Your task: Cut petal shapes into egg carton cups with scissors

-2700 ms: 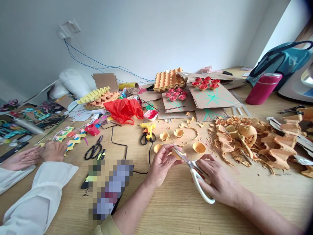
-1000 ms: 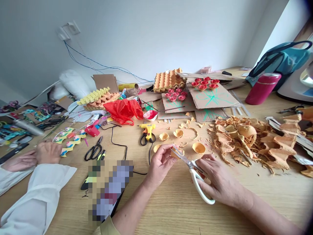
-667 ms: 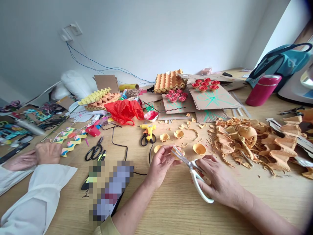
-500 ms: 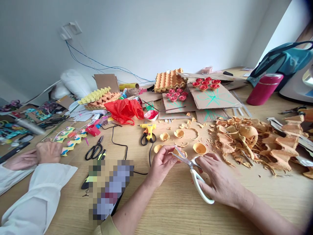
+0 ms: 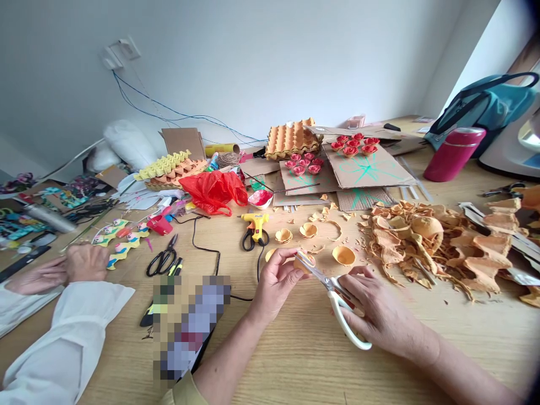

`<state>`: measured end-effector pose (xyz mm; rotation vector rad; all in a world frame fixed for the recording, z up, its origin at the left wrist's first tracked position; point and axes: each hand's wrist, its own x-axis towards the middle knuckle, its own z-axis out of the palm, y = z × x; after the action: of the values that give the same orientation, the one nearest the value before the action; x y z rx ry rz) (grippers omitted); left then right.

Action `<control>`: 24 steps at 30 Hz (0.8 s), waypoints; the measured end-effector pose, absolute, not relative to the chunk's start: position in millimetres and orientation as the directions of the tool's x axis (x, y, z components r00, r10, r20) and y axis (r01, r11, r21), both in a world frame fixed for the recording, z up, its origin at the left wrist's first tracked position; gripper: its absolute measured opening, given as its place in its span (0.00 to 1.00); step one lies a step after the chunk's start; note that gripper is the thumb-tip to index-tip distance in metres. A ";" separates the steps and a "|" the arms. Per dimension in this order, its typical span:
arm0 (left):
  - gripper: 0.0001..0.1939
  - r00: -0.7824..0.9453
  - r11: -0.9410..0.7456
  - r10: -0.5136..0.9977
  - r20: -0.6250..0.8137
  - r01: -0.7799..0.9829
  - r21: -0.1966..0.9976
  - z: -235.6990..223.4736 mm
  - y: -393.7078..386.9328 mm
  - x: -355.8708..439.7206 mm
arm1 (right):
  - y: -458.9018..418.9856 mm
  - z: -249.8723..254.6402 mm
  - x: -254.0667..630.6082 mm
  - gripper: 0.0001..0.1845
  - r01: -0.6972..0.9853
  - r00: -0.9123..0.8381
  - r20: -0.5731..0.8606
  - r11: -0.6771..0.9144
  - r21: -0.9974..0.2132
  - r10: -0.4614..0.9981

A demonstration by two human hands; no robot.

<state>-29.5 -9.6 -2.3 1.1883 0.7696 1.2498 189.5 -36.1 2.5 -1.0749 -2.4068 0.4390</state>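
Bowl (image 5: 258, 206) of red paint (image 5: 262, 198), orange cup (image 5: 311, 260) in left fingers (image 5: 291, 277)

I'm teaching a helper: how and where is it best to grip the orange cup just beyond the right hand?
Probably pinch the orange cup by its far rim, from above: its mouth faces up, and the right hand with scissors crowds its near side.

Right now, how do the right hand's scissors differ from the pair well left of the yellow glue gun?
Handles: white on the held scissors, black on the lying scissors.
Pose: the right hand grips the held scissors, blades at an orange egg-tray cup; the lying scissors rest on the table.
Aim: held blades point up-left in view, lying blades up-right.
Both point toward the table's far side.
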 end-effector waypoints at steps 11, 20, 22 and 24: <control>0.16 0.241 -0.204 0.935 0.259 -0.233 0.951 -8.5 -8.6 -29.8 | -34.3 5.9 189.4 0.11 0.632 -0.581 0.290 0.646 -0.428 0.761; 0.20 0.185 -0.208 0.949 0.255 -0.239 0.948 -7.7 -8.5 -30.0 | -37.2 2.0 191.0 0.12 0.612 -0.595 0.274 0.647 -0.454 0.756; 0.24 0.164 -0.219 0.951 0.261 -0.237 0.947 -7.1 -9.0 -29.8 | -36.5 2.1 191.0 0.12 0.614 -0.596 0.281 0.653 -0.444 0.752; 0.26 0.154 -0.239 0.949 0.276 -0.224 0.945 -6.9 -9.7 -29.5 | -35.6 2.7 190.8 0.12 0.632 -0.588 0.283 0.649 -0.425 0.758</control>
<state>-29.5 -9.7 -6.9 1.3212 0.7865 1.3443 190.8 -35.6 2.7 -1.0896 -2.4287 0.3890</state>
